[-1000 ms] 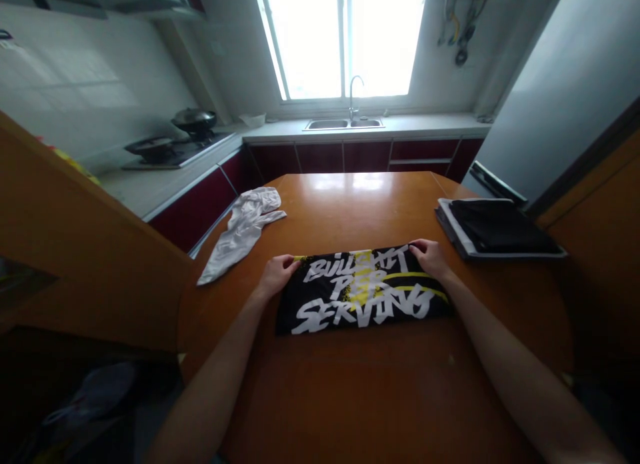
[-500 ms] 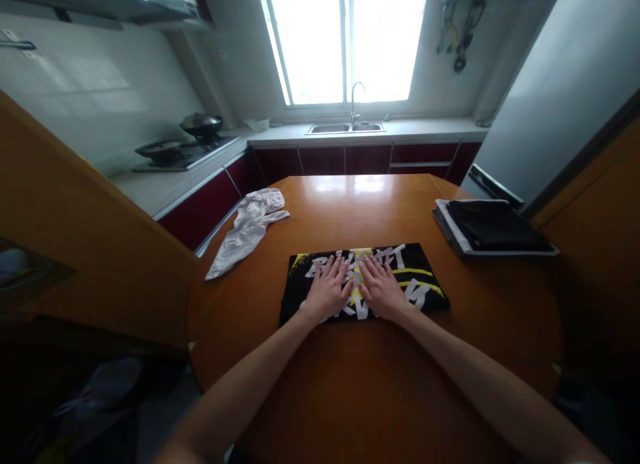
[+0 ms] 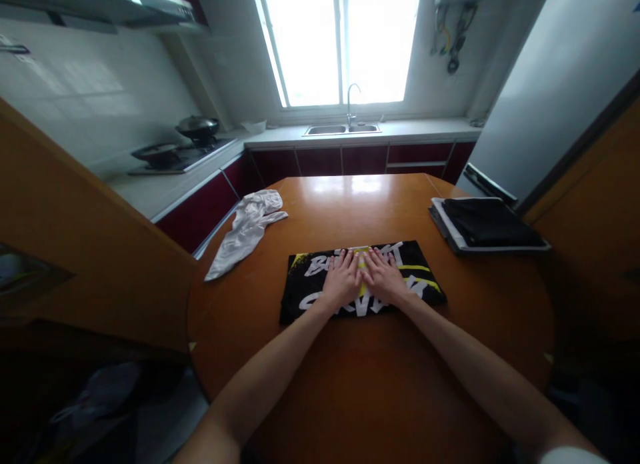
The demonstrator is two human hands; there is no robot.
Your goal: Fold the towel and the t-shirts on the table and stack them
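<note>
A folded black T-shirt with white lettering and yellow streaks lies flat in front of me on the wooden table. My left hand rests palm down on its middle, fingers stretched out. Close beside it, my right hand also lies flat on the cloth, fingers extended, covering part of the print. Neither hand grips anything.
A crumpled white satiny cloth lies at the table's left edge. Folded dark and light garments are stacked at the right. Beyond are a counter with a sink, a stove with pans and a fridge.
My left hand has slid right over the T-shirt, closer to my right hand, which has barely moved. The T-shirt stays folded on the table, and the view has shifted slightly.
</note>
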